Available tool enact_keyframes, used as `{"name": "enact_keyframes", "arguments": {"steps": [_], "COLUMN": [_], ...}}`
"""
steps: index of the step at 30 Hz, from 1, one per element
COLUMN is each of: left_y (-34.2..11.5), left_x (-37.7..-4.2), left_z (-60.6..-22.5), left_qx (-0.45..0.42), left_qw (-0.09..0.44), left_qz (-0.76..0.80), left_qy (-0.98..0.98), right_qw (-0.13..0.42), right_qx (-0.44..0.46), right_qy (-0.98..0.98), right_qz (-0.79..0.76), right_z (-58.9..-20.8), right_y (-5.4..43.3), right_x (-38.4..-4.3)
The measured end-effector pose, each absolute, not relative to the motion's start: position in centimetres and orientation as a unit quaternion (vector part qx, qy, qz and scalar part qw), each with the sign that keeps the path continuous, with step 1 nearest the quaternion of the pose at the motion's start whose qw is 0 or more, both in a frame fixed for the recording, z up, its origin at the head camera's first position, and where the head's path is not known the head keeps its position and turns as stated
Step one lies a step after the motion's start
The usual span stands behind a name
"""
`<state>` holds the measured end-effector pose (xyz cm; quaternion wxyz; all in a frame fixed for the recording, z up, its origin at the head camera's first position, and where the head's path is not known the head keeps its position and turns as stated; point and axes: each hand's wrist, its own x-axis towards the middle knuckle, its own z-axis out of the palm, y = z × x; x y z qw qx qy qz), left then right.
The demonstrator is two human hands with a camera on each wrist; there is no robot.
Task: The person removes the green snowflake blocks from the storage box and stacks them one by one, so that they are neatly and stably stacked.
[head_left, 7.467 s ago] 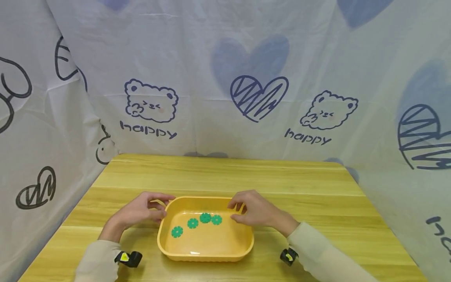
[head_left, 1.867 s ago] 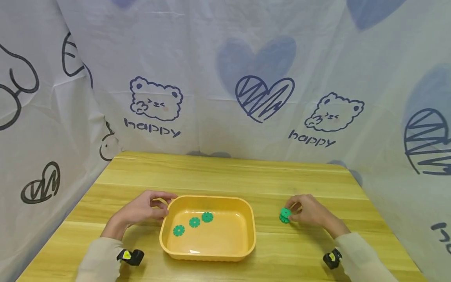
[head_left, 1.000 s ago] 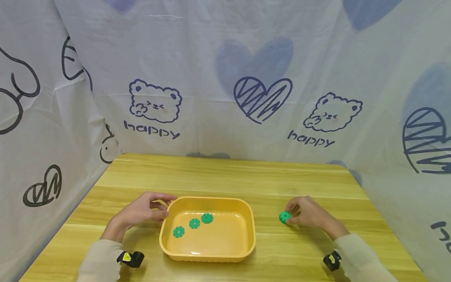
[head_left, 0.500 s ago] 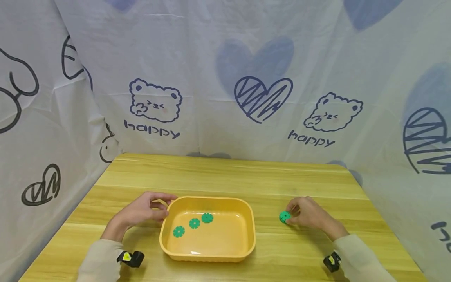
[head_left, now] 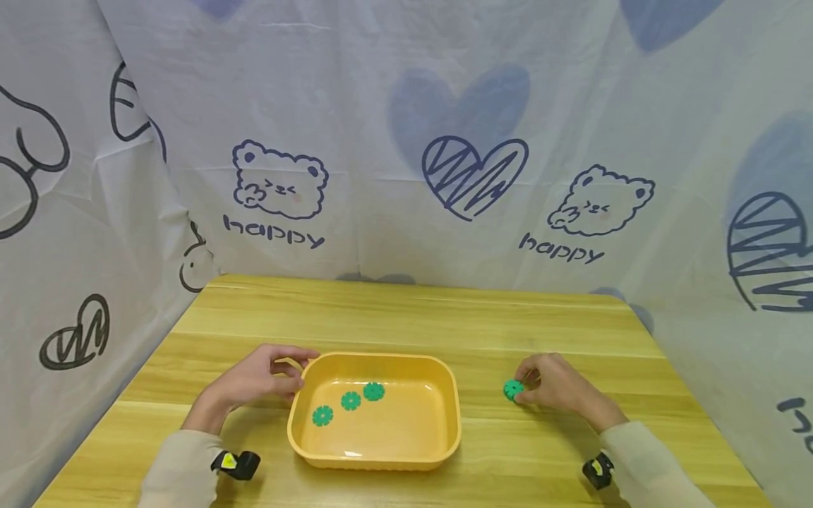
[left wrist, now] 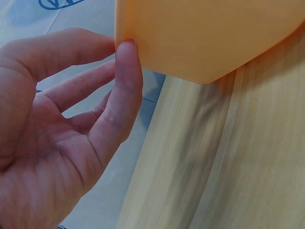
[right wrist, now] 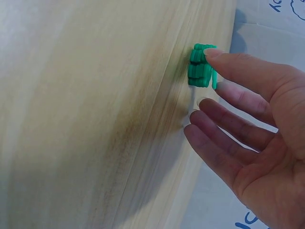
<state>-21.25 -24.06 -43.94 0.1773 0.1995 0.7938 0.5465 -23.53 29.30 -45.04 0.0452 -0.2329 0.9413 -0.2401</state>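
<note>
A yellow plastic tray [head_left: 375,463] stands on the table, with green snowflake building discs [head_left: 322,415] lying flat in its left half. My left hand [head_left: 257,377] grips the tray's left side, thumb and fingertips at the wall [left wrist: 205,38] in the left wrist view. To the right of the tray, my right hand [head_left: 559,384] pinches the top of a small stack of green snowflake discs [head_left: 513,389] between thumb and index finger. In the right wrist view the stack [right wrist: 199,67] rests on the wood, the other fingers spread loosely beside it.
The wood-grain table [head_left: 406,317] extends behind and to both sides of the tray. A white curtain [head_left: 375,212] with bear and heart drawings encloses its back and sides. Each wrist wears a black strap camera [head_left: 235,464].
My right hand has gone from the tray to its right with a green disc; the tray shows one spot of discs fewer. That disc has come down onto the stack. My left hand has stayed.
</note>
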Motion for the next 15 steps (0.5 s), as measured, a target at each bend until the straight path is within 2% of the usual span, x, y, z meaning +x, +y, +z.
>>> {"name": "enact_keyframes", "arguments": {"steps": [15], "left_y": [-24.04], "left_x": [-21.10], "left_z": [-43.66], "left_qx": [0.196], "left_qw": [0.181], "left_qz": [0.546], "left_qy": [0.794], "right_qw": [0.040], "right_qx": [-0.235], "right_qy": [0.944], "right_qz": [-0.229], "right_z": [-45.12], "right_y": [29.36], "right_x": [-23.51]}}
